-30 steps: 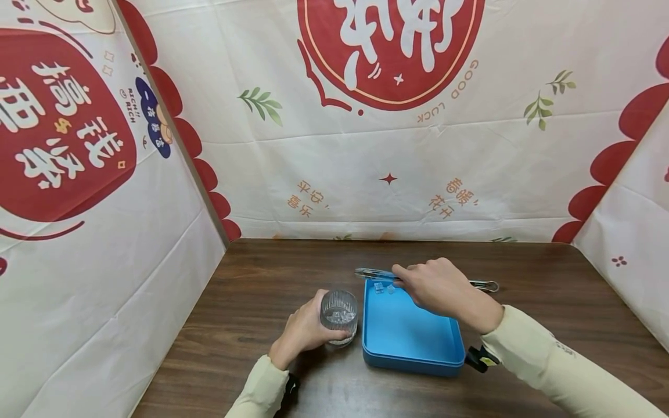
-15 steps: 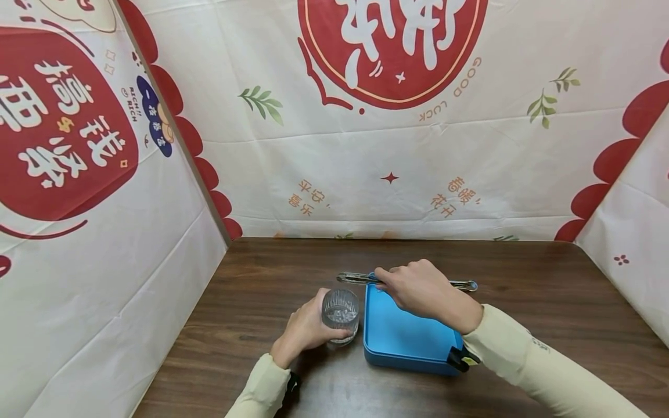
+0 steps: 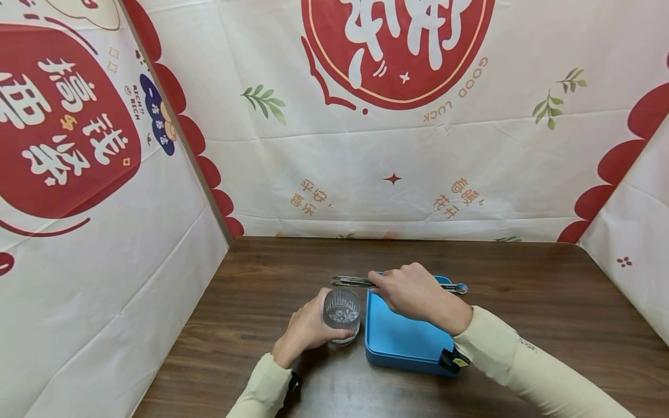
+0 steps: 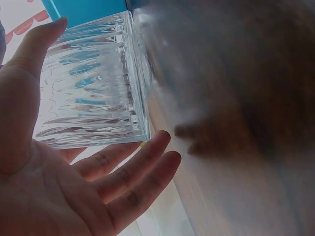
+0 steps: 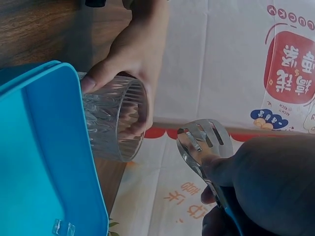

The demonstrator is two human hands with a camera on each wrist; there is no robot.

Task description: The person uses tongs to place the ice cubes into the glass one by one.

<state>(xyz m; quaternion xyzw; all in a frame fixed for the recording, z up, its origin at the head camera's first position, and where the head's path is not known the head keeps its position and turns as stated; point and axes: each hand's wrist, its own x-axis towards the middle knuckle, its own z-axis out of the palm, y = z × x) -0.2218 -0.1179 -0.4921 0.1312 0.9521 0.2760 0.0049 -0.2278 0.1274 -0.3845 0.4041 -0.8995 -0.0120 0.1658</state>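
My left hand [image 3: 307,326] holds a clear ribbed glass [image 3: 342,316], thumb on one side and fingers on the other. Clear chunks lie inside the glass. In the left wrist view the ribbed wall [image 4: 93,83] shows close up, the glass's base near the tabletop. My right hand [image 3: 410,295] grips metal tongs [image 3: 350,281], whose slotted heads [image 5: 204,142] are beyond the glass rim. Whether anything sits between the heads, I cannot tell. Beneath the right hand stands a blue open box [image 3: 405,339]; a small clear cube [image 5: 64,227] lies in it.
All of this is on a dark brown wooden table [image 3: 251,348]. The box stands just right of the glass. White printed cloth [image 3: 355,174] hangs behind the table and along both sides.
My right hand has moved left with the tongs, from over the box's far edge to above the glass's far side. The left hand and glass have stayed put.
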